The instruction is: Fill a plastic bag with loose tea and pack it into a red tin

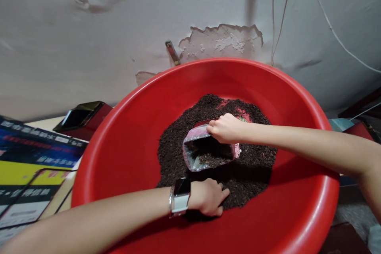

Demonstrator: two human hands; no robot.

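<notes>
A big red plastic basin (125, 135) holds a heap of dark loose tea leaves (172, 143). My right hand (224, 127) grips the upper edge of an open pink foil pouch (196, 154) lying on its side on the heap, mouth towards me, some leaves inside. My left hand (208, 197), with a watch on a white strap at the wrist, rests on the near edge of the heap, fingers curled down into the leaves just below the pouch's mouth. Whether it holds leaves is hidden.
Printed cartons or posters (32, 166) lie at the left beside the basin. A dark red device (81, 117) stands behind them. A peeling white wall (220, 41) with hanging wires (279, 12) rises right behind the basin.
</notes>
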